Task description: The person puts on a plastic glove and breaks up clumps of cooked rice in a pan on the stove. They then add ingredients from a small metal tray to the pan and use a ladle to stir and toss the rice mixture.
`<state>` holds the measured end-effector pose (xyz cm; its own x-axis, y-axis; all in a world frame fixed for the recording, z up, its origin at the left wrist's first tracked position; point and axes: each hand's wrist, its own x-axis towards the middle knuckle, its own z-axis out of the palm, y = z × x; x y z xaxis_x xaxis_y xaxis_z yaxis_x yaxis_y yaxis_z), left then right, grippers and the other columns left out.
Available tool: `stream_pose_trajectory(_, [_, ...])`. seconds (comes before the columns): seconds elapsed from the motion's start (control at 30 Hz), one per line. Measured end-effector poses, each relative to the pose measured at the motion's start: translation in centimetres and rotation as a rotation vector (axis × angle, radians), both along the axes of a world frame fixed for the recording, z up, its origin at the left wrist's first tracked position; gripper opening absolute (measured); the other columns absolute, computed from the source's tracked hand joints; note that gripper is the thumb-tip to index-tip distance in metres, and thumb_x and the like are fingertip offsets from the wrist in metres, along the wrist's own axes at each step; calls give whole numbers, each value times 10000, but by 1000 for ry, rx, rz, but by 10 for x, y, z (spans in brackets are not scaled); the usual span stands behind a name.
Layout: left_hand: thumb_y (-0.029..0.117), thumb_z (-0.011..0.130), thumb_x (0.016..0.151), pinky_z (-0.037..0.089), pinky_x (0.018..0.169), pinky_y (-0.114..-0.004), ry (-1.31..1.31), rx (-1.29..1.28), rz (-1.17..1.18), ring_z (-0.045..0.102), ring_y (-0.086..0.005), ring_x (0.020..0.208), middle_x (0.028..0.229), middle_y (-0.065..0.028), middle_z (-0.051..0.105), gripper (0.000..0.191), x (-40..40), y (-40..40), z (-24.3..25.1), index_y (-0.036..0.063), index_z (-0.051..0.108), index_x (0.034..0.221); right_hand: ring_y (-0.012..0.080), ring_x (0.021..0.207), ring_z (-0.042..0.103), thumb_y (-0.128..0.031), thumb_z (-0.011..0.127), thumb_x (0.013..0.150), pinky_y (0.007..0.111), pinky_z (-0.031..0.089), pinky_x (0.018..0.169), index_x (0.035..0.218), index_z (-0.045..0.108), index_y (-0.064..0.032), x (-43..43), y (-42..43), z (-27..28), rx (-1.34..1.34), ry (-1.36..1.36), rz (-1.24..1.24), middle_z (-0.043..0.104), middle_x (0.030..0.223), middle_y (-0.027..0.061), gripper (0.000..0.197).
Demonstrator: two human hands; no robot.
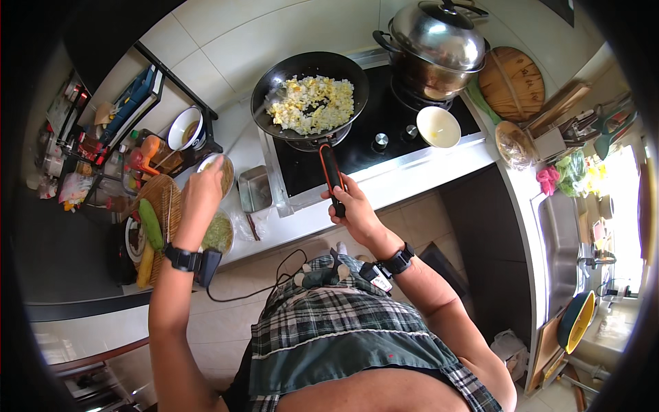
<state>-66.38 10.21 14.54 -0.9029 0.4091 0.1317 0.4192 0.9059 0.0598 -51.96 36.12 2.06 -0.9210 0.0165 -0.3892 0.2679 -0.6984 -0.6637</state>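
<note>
My right hand (355, 213) grips the black and orange handle (329, 165) of a dark wok-style pan (309, 64) on the left burner. Rice mixed with yellow egg-like bits (329, 100) covers the pan's bottom around a bare patch. At the pan's left side a shiny metal spatula (276, 95) is blurred. Its faint handle runs toward my left hand (202, 189), which is closed around its end. Below that hand stands a bowl of brownish food (227, 177), partly hidden. Nearer me is a bowl of pale green shreds (217, 236), partly behind my wrist.
A lidded steel pot (437, 51) occupies the right burner, with a white bowl (438, 127) on the cooktop's front edge. A metal tray (255, 189) sits left of the cooktop. A woven basket (170, 206) holds a green vegetable (150, 220). A sink (558, 237) lies far right.
</note>
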Motion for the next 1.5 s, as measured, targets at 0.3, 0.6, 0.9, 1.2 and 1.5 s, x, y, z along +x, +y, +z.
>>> stream_pose_trajectory(0.3, [198,579,954,495,616,-467,-260,117,-35,628,-390,640,735,-234,625,363,19,18,-16,209,610,1316,116,644,543,-166,440,1039,242,435,514,1475,288,-105,3,4,-1,26,-14,-24,602,1031,105,466])
stream_pose_trajectory(0.6, [105,645,838,510,739,-479,-260,307,-181,627,-428,813,910,-236,647,483,-7,46,-57,132,584,1317,112,648,560,-194,481,1026,229,443,519,1436,381,-129,3,6,6,155,-61,21,616,1023,77,427])
stream_pose_trajectory(0.9, [193,632,919,485,711,-477,742,700,158,618,-427,802,903,-198,649,199,-211,-88,46,33,554,1008,127,697,553,-182,434,1044,264,463,568,1426,376,-110,2,-5,26,181,-37,73,585,1030,101,393])
stream_pose_trajectory(1.2, [280,622,879,524,730,-477,669,502,243,654,-405,811,836,-190,682,222,-323,-110,87,81,713,839,127,687,570,-176,418,1050,262,473,581,1452,341,-99,0,-2,30,213,-104,53,595,1041,113,417])
stream_pose_trajectory(1.5, [79,599,770,526,692,-446,567,342,224,656,-393,745,759,-196,667,97,-328,-158,100,43,682,734,120,685,567,-175,416,1051,261,468,582,1471,329,-114,0,-2,31,209,-125,37,598,1045,118,433])
